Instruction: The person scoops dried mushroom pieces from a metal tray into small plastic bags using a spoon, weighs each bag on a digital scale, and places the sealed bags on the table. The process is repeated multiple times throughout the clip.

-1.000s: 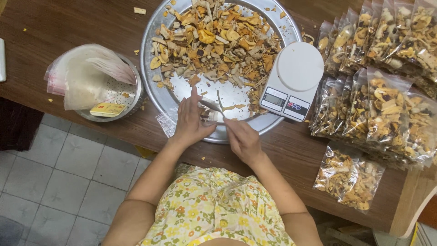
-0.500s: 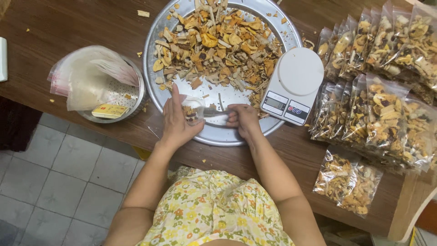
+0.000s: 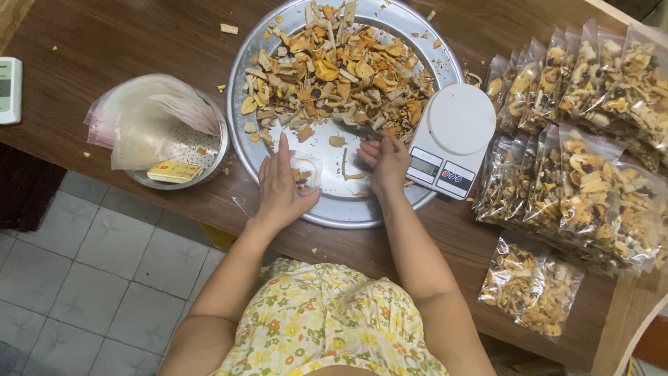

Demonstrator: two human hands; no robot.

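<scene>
A big round metal tray (image 3: 424, 35) on the wooden table holds a heap of dried orange, yellow and pale slices (image 3: 334, 69). My left hand (image 3: 278, 184) grips a small clear bag (image 3: 305, 170) with a few slices in it, resting on the tray's bare near part. My right hand (image 3: 384, 161) lies at the heap's near edge, fingers curled over some slices. A white kitchen scale (image 3: 452, 136) stands just right of my right hand, partly over the tray's rim.
A metal bowl (image 3: 209, 170) with empty clear bags (image 3: 146, 118) and a small yellow packet sits at the left. Several filled bags of dried slices (image 3: 584, 139) crowd the right side. A white device (image 3: 10, 89) lies at the far left edge. Tiled floor lies below.
Both hands moved farther onto the tray. My left hand picked up the small bag, and my right hand reached up to the heap's near edge.
</scene>
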